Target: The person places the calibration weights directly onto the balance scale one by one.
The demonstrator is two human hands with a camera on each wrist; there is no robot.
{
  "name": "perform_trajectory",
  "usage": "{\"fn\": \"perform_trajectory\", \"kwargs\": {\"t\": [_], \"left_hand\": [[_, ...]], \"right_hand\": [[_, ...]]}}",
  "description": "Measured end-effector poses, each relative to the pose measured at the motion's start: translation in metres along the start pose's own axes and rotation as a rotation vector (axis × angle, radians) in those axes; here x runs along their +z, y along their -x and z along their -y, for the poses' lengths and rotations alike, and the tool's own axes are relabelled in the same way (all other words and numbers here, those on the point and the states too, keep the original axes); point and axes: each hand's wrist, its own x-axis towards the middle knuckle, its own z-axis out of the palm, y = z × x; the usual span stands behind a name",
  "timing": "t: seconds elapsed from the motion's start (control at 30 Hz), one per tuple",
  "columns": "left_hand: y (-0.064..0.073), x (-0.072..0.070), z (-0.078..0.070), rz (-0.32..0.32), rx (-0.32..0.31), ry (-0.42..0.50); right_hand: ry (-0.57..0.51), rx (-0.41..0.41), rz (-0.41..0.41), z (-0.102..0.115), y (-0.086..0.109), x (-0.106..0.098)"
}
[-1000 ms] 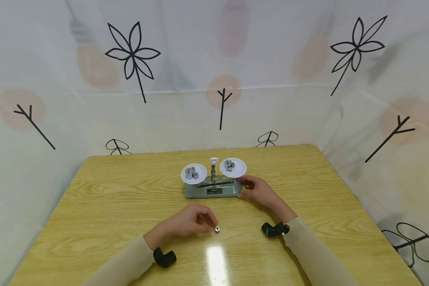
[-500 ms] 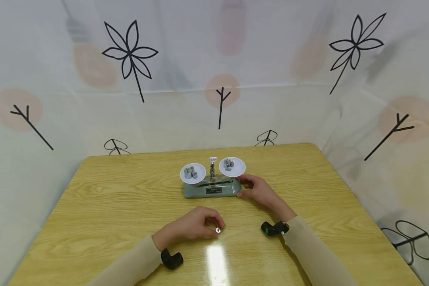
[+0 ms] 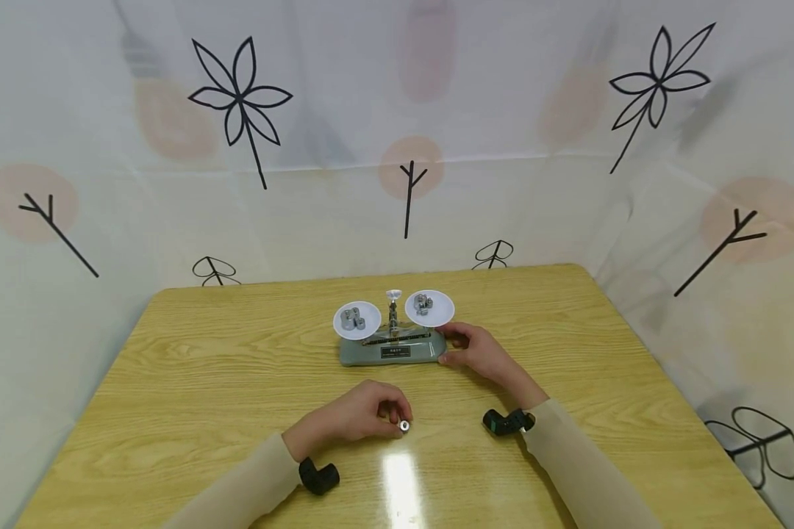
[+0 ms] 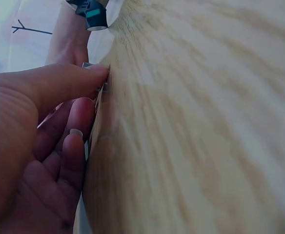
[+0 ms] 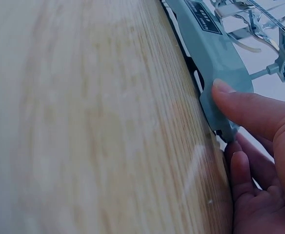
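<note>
A small metal weight lies at the tabletop in front of the balance, pinched between the thumb and index finger of my left hand. Beyond it stands a grey-green pan balance. My right hand holds the right end of its base, the thumb on the front side and the other fingers behind and below. Several metal weights sit in the left white pan. The right pan, a bit higher in the head view, bears several smaller weights.
The wooden table reaches back to a white cloth printed with plants, which also hangs at both sides. A black camera band sits on each wrist. Light glares off the tabletop near the front middle.
My left hand has moved a little to the right, and its thumb and index finger have come together on the small weight. My right hand stays at the balance base.
</note>
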Motion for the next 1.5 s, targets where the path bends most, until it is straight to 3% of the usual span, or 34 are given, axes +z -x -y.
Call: {"fn": "perform_trajectory", "kwargs": {"t": [0.7, 1.13, 1.5], "left_hand": [[0.0, 0.001, 0.002, 0.014, 0.033, 0.026], [0.002, -0.002, 0.001, -0.033, 0.029, 0.054], [0.006, -0.016, 0.0, -0.096, -0.006, 0.043]], "right_hand": [[0.01, 0.004, -0.006, 0.002, 0.0, 0.0], [0.006, 0.0, -0.002, 0.002, 0.001, 0.0], [0.006, -0.003, 0.002, 0.002, 0.002, 0.0]]}}
